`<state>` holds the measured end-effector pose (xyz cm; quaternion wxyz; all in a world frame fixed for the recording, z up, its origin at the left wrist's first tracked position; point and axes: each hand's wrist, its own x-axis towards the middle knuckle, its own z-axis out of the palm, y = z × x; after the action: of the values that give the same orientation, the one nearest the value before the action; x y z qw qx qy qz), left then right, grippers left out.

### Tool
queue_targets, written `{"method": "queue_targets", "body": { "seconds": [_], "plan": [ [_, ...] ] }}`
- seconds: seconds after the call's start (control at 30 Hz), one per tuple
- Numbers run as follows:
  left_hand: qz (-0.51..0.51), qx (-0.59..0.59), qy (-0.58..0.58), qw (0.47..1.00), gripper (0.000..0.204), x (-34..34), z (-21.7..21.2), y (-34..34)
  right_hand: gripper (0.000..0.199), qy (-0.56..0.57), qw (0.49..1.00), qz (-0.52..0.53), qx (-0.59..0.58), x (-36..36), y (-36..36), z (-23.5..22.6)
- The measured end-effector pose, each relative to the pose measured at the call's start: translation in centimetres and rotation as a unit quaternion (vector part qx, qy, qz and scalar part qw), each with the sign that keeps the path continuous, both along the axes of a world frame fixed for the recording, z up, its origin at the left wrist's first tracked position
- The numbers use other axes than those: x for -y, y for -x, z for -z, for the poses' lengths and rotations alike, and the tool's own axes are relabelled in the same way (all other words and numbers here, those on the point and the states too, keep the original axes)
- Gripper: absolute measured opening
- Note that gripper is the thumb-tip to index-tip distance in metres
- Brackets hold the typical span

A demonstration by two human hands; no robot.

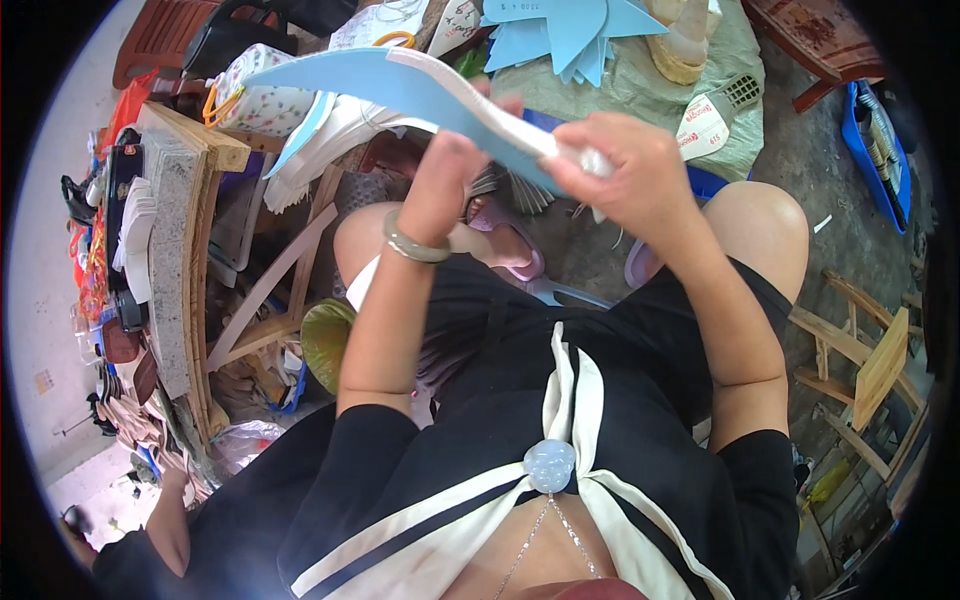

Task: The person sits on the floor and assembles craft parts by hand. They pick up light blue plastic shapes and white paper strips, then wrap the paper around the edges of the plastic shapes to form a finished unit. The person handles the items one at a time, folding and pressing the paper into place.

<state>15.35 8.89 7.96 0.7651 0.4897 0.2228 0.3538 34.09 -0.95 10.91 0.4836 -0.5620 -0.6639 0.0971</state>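
A long, curved light-blue sheet piece (340,72) stretches across in front of me, with a white strip (450,82) along its far edge. My left hand (450,180), wearing a bangle, grips the middle of the sheet. The sheet covers part of that hand, and its fingertips show blurred beyond the far edge. At the right end, my right hand (632,165) is closed on the white strip, its thumb and fingers pinched together. A small white bunched bit shows by its fingertips. Below the sheet, a fan of thin pale pieces (525,192) is partly hidden.
Cut light-blue sheets (560,35) lie piled on a greenish cloth (735,150) ahead. A white piece with a dark mesh end (715,120) rests beside them. At left stands a cluttered wooden bench (205,150); a blue tray (880,155) and wooden frame (860,350) are at right. Another person sits at lower left.
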Motion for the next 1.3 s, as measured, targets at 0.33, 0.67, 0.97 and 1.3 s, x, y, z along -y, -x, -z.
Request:
{"method": "queue_targets", "body": {
  "seconds": [0.33, 0.67, 0.97, 1.3],
  "plan": [
    [0.096, -0.360, -0.751, 0.545, 0.041, -1.6, -6.4, -1.3, 0.019, 0.032, 0.972, -0.046, 0.227, -1.4, 1.3, -2.2],
    [0.313, -0.452, -0.440, 0.710, 0.029, -2.1, -6.8, -2.8, 0.030, 0.260, 0.951, -0.125, -0.112, -2.5, -5.7, -2.7],
    [0.320, -0.438, -0.329, 0.773, 0.030, -0.5, -7.7, -2.8, 0.028, 0.221, 0.882, -0.162, -0.383, -0.5, -7.1, -2.5],
    [0.209, -0.173, -0.095, 0.958, 0.033, 1.2, -4.6, -1.3, 0.024, 0.128, 0.828, -0.158, -0.522, -0.6, -5.1, -1.3]
  ]
}}
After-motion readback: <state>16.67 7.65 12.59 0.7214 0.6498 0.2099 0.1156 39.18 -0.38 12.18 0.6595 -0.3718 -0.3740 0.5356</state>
